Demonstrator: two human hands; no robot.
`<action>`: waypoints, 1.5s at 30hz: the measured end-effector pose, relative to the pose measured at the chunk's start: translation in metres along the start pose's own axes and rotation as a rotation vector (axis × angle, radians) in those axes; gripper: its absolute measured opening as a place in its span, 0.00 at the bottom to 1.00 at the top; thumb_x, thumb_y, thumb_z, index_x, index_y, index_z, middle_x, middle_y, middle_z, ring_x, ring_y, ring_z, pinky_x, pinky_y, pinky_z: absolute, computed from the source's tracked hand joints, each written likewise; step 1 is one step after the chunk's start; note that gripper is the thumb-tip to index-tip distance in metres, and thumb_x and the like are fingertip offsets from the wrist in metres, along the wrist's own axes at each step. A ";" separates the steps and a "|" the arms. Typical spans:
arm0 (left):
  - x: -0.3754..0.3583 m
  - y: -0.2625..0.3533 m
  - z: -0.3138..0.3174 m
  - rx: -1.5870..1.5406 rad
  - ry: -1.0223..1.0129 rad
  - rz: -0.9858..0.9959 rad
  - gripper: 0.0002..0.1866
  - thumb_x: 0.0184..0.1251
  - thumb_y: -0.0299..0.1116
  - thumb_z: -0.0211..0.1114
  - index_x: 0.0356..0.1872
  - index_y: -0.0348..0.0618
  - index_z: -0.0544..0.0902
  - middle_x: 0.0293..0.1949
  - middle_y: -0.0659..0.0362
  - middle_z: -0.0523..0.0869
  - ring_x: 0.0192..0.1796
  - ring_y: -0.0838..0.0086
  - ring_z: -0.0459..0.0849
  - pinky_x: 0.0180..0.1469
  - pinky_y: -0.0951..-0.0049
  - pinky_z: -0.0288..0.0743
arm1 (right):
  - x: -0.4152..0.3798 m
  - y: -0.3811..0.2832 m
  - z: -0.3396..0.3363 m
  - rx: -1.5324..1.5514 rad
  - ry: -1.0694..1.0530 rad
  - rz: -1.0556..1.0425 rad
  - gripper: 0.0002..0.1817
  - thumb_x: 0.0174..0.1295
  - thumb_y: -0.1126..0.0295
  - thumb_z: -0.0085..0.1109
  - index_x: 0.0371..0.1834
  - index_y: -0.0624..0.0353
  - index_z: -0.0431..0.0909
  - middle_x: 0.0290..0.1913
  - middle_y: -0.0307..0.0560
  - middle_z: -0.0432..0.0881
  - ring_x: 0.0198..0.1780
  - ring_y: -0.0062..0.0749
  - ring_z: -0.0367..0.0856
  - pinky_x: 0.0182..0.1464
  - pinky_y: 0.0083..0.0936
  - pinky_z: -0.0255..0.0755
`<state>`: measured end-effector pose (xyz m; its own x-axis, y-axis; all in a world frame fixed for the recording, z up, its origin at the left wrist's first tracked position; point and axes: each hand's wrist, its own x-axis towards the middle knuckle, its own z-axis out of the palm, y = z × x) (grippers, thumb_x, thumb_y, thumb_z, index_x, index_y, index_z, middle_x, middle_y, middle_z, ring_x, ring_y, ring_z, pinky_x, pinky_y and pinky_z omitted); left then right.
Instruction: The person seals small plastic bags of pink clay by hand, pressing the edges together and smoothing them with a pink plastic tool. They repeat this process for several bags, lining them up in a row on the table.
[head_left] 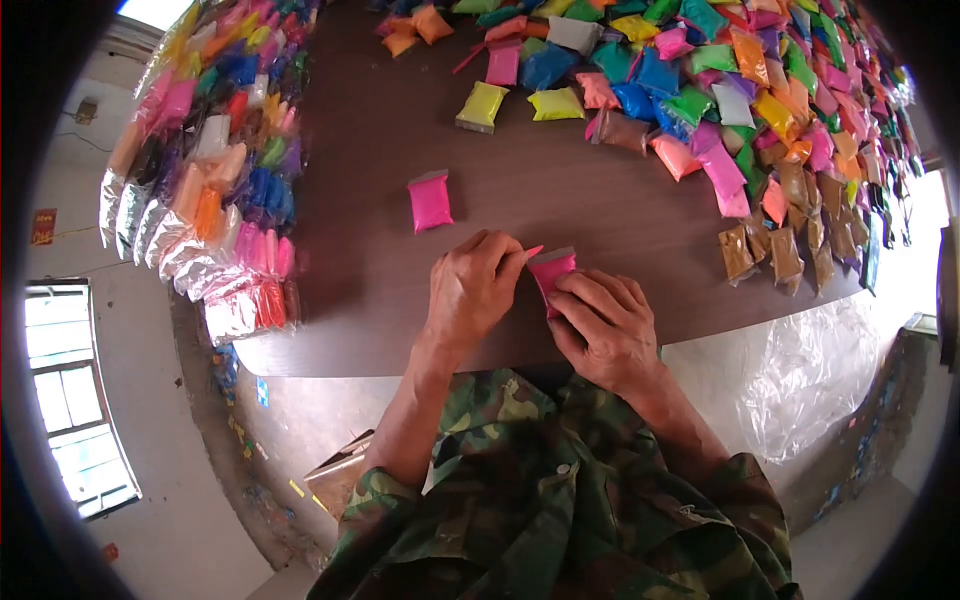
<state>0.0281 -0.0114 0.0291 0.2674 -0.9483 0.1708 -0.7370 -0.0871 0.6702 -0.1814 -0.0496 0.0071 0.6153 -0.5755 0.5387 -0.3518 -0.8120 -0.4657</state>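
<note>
Near the front edge of the brown table, my right hand [607, 325] is closed on a small bright pink packet [553, 268], its fingers over the lower part. My left hand [473, 285] is closed just left of that packet, pinching a small pink pointed piece [534, 252] between thumb and forefinger; whether it is joined to anything is unclear. Another bright pink packet [431, 203] lies flat on the table, beyond my left hand. Farther off lie two yellow packets, one on the left [482, 106] and one on the right [556, 104].
The brown table [350, 150] carries a large heap of coloured packets [690, 90] at the far right, with brown packets [787, 256] nearest me. Clear bags of coloured pieces [215, 190] are piled along its left side. Clear plastic sheeting [810, 385] lies below, beyond the right edge.
</note>
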 end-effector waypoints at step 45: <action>-0.005 0.005 0.007 0.038 0.041 0.021 0.04 0.69 0.26 0.75 0.38 0.38 0.89 0.34 0.51 0.91 0.34 0.57 0.90 0.38 0.61 0.81 | 0.004 -0.003 -0.002 0.052 0.019 0.040 0.16 0.56 0.71 0.76 0.48 0.50 0.89 0.54 0.36 0.85 0.50 0.39 0.86 0.51 0.38 0.78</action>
<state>0.0190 -0.0088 0.0261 0.2763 -0.9368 0.2148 -0.7653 -0.0793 0.6387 -0.1791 -0.0501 0.0119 0.5876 -0.6095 0.5322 -0.3385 -0.7826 -0.5225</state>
